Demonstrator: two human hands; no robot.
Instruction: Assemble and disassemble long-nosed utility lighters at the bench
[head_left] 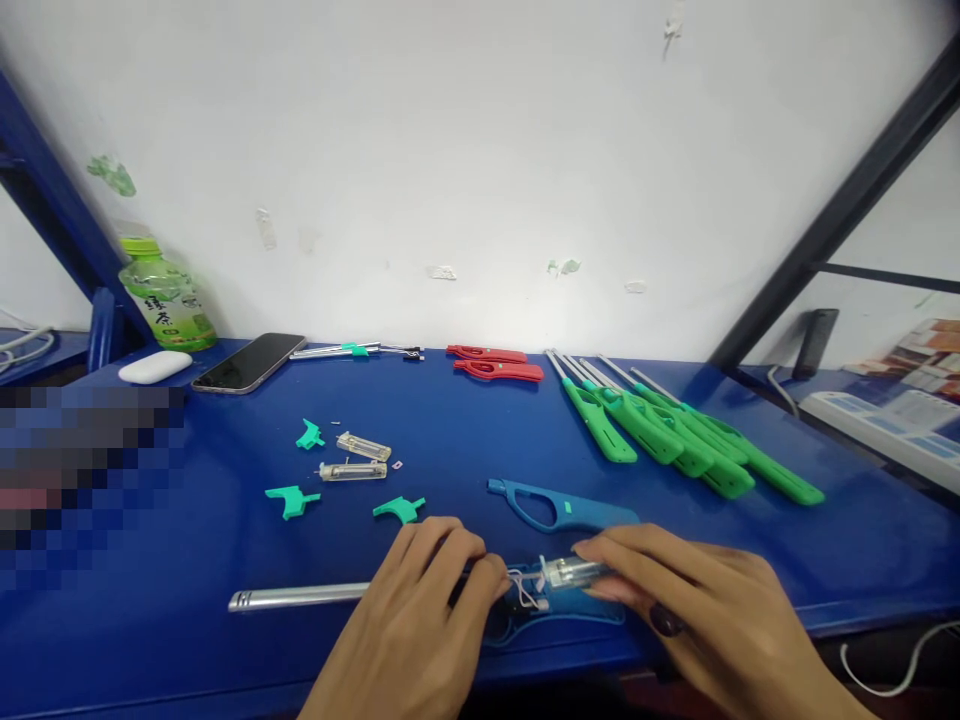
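My left hand (420,610) is closed over the front of a blue lighter shell half (577,606). A silver metal tube (300,597) sticks out to the left from under that hand. Between thumb and fingers, my right hand (697,600) pinches a clear fuel tank (566,572) over the shell. Thin white wires (529,590) show between the hands. Just behind lies another blue shell half (570,512). Three green triggers, one of them near my left fingers (401,509), and two clear fuel tanks (354,471) rest to the left.
Several green lighters (667,430) are spread at the right rear, with two red shell halves (499,371) near the wall. Metal tubes (334,351), a phone (251,362), a white case (155,367) and a bottle (169,300) stand or lie at the back left of the blue table (187,660).
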